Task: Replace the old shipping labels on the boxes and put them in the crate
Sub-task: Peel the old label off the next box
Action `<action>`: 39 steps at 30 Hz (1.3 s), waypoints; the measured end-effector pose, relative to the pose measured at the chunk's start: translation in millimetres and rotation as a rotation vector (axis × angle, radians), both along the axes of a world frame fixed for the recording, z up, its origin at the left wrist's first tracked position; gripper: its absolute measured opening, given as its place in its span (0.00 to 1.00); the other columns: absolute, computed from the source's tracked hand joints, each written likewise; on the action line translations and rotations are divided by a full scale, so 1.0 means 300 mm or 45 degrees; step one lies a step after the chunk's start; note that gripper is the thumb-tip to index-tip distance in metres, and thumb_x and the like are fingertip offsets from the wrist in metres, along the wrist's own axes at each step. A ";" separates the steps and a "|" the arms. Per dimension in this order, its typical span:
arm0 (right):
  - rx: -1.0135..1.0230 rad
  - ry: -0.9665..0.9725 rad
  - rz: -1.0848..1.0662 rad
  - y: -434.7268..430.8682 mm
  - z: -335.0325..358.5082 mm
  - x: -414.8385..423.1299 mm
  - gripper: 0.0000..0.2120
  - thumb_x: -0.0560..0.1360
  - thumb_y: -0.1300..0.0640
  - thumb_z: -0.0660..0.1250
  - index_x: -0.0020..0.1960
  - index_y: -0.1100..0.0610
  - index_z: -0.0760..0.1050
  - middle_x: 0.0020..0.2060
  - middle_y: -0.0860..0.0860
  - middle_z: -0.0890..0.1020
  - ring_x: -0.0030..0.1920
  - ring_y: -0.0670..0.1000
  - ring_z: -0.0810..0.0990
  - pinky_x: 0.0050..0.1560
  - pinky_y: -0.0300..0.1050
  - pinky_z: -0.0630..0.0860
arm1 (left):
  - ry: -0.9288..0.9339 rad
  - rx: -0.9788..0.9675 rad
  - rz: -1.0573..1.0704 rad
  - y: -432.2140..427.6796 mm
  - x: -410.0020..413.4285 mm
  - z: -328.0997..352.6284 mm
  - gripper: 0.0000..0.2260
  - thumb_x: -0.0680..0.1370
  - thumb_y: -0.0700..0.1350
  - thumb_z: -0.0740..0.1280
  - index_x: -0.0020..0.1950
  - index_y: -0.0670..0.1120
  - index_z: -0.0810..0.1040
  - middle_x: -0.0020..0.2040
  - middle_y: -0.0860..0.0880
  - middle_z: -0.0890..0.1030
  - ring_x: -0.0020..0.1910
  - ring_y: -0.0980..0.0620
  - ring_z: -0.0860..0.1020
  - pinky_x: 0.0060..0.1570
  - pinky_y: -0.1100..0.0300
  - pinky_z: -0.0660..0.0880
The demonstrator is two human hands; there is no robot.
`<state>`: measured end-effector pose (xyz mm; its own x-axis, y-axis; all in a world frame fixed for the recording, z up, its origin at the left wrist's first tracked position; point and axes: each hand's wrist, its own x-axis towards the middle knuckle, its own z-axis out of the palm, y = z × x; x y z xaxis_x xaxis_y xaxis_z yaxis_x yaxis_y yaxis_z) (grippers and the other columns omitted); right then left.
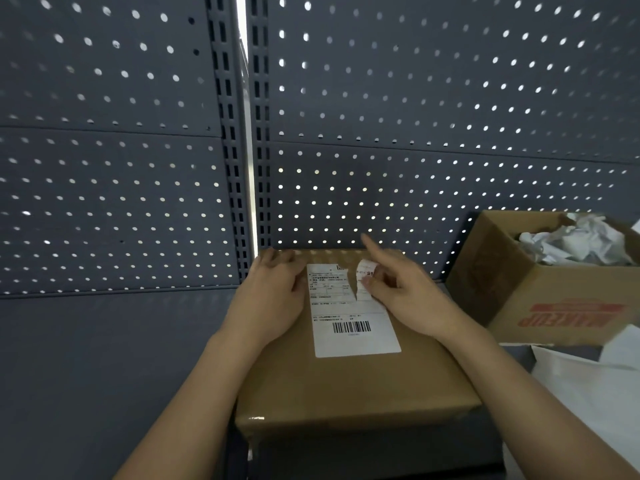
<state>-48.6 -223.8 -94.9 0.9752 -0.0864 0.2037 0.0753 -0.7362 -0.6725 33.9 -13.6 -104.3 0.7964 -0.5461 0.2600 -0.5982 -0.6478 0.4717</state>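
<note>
A grey shelf [512, 353] carried the things. Its back wall [381, 98] was grey too and full of little round holes. A closed brown box [346, 386] lay flat on the shelf in the middle, with a white label [353, 320] stuck on its top. To the right, near it but not touching, stood an open brown box [540, 299] with red letters on its side and crumpled white paper [575, 240] inside. In front of that box, at the right edge, lay something white and flat [588, 393].

A: Can you read the shipping label [353, 337]?
B: No, the print's too small, and the right hand [408, 296] covers part of its torn strip.
A: The open carton [540, 299]?
B: Cut off at the right edge.
</note>
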 end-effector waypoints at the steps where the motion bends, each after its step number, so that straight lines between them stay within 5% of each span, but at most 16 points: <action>1: 0.006 0.038 0.034 -0.006 0.003 -0.003 0.28 0.80 0.57 0.64 0.77 0.48 0.60 0.49 0.46 0.73 0.48 0.44 0.73 0.52 0.34 0.68 | -0.002 -0.020 -0.014 0.011 -0.010 0.005 0.17 0.81 0.45 0.57 0.69 0.53 0.72 0.64 0.56 0.73 0.68 0.52 0.63 0.65 0.52 0.68; 5: -0.308 0.078 0.143 -0.024 -0.011 -0.023 0.23 0.78 0.50 0.67 0.72 0.48 0.70 0.58 0.38 0.70 0.62 0.45 0.69 0.65 0.39 0.66 | 0.132 0.018 0.044 0.037 -0.067 0.017 0.18 0.83 0.47 0.57 0.73 0.53 0.68 0.75 0.54 0.64 0.77 0.50 0.52 0.68 0.50 0.64; 8: -0.369 -0.090 0.116 -0.009 -0.020 -0.024 0.11 0.77 0.51 0.68 0.59 0.50 0.81 0.52 0.40 0.75 0.59 0.48 0.72 0.62 0.43 0.69 | 0.207 0.002 0.100 0.032 -0.081 0.006 0.18 0.82 0.48 0.56 0.73 0.52 0.68 0.78 0.54 0.59 0.78 0.52 0.46 0.69 0.45 0.62; 12: -0.400 -0.199 0.088 0.000 -0.025 -0.036 0.04 0.78 0.53 0.67 0.47 0.50 0.81 0.46 0.38 0.76 0.52 0.44 0.73 0.53 0.49 0.74 | 0.153 -0.001 0.162 0.021 -0.101 0.000 0.18 0.83 0.50 0.55 0.73 0.52 0.69 0.77 0.55 0.60 0.78 0.54 0.45 0.68 0.47 0.64; 22: -0.381 -0.384 0.103 -0.006 -0.020 -0.081 0.08 0.79 0.57 0.62 0.49 0.54 0.80 0.45 0.41 0.77 0.46 0.42 0.74 0.43 0.42 0.73 | 0.125 0.059 0.190 0.021 -0.104 -0.004 0.19 0.83 0.49 0.53 0.74 0.53 0.66 0.78 0.56 0.58 0.78 0.54 0.45 0.68 0.47 0.64; 28: -0.357 -0.463 0.063 -0.005 -0.016 -0.097 0.21 0.74 0.74 0.63 0.59 0.55 0.81 0.50 0.41 0.78 0.51 0.43 0.77 0.49 0.35 0.75 | 0.117 0.061 0.184 0.022 -0.099 -0.016 0.20 0.83 0.50 0.53 0.75 0.54 0.64 0.78 0.55 0.57 0.78 0.54 0.45 0.69 0.47 0.63; 32: -0.343 -0.263 0.017 0.005 -0.009 -0.091 0.17 0.79 0.66 0.62 0.62 0.51 0.80 0.48 0.41 0.78 0.48 0.41 0.75 0.48 0.44 0.76 | 0.146 0.059 0.197 0.023 -0.092 -0.024 0.19 0.83 0.50 0.53 0.75 0.55 0.65 0.78 0.55 0.58 0.78 0.54 0.44 0.68 0.46 0.65; 39: -0.328 -0.057 0.141 0.006 0.009 -0.114 0.07 0.78 0.55 0.67 0.54 0.49 0.80 0.49 0.43 0.76 0.53 0.42 0.73 0.54 0.36 0.70 | 0.166 0.048 0.196 0.026 -0.084 -0.031 0.19 0.83 0.50 0.53 0.75 0.56 0.65 0.78 0.55 0.58 0.78 0.54 0.44 0.68 0.45 0.65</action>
<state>-82.7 -221.9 -92.0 0.9653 0.0804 0.2483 0.1903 -0.8679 -0.4588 8.8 -5.7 -113.7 0.8966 -0.4230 0.1312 -0.4266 -0.7454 0.5123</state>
